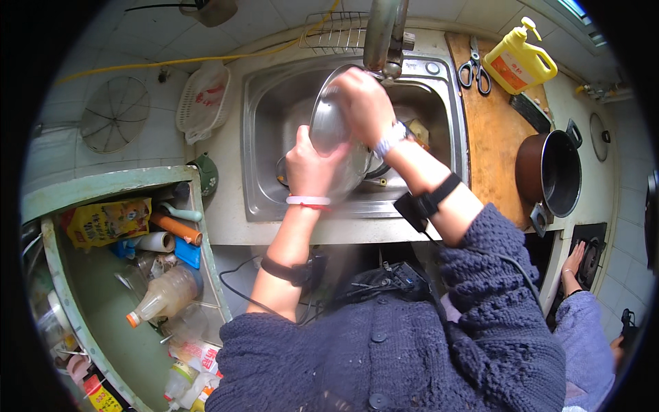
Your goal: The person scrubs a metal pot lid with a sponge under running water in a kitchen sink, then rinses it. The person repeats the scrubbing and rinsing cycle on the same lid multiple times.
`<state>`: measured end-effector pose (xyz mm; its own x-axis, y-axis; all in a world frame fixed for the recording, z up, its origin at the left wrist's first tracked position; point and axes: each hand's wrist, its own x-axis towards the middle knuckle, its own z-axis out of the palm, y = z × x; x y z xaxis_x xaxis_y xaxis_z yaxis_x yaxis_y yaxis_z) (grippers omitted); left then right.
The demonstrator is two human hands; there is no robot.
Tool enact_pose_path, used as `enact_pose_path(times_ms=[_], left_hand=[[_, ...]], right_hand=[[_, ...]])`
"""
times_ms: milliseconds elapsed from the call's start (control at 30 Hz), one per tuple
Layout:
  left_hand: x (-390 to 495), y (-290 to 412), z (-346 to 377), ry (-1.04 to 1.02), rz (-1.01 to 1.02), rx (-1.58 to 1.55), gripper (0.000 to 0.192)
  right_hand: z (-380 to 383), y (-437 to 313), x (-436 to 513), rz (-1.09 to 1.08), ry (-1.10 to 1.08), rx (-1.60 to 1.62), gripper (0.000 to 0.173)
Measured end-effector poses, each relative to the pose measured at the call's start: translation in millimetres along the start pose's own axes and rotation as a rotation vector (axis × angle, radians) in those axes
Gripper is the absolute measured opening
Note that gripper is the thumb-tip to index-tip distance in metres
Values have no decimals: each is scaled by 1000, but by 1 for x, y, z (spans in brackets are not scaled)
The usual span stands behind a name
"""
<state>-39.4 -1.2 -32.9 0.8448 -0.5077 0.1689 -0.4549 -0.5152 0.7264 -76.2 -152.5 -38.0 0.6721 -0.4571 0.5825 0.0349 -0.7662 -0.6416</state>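
Note:
Over the sink, I have a shiny stainless-steel bowl tipped on its side. My left hand grips its lower edge, thumb pointing up. Higher up, my right hand is curled over the bowl's upper right side; its fingertips are hidden and slightly blurred. The metal faucet hangs just beyond my right hand. Down in the sink, partly covered by my right wrist, is a pale yellow and orange item that I cannot identify.
A wooden board on the right bears scissors, a yellow pump bottle and a deep pot. Another person's hand rests by the stove. At left are a white plastic basket and a green shelf with bottles.

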Motion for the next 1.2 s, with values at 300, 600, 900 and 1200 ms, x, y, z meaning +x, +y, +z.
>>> enact_pose_path(times_ms=[300, 600, 900, 1200], left_hand=[[0, -3, 3, -21, -58, 71, 55], [-2, -6, -1, -4, -42, 64, 63], [3, -19, -5, 13, -60, 141, 75], [4, -33, -13, -30, -153, 40, 74]], right_hand=[[0, 5, -2, -196, -59, -42, 19], [5, 0, 7, -78, -66, -20, 13], [17, 9, -21, -102, -45, 168, 18], [29, -9, -9, 5, -170, 117, 25]])
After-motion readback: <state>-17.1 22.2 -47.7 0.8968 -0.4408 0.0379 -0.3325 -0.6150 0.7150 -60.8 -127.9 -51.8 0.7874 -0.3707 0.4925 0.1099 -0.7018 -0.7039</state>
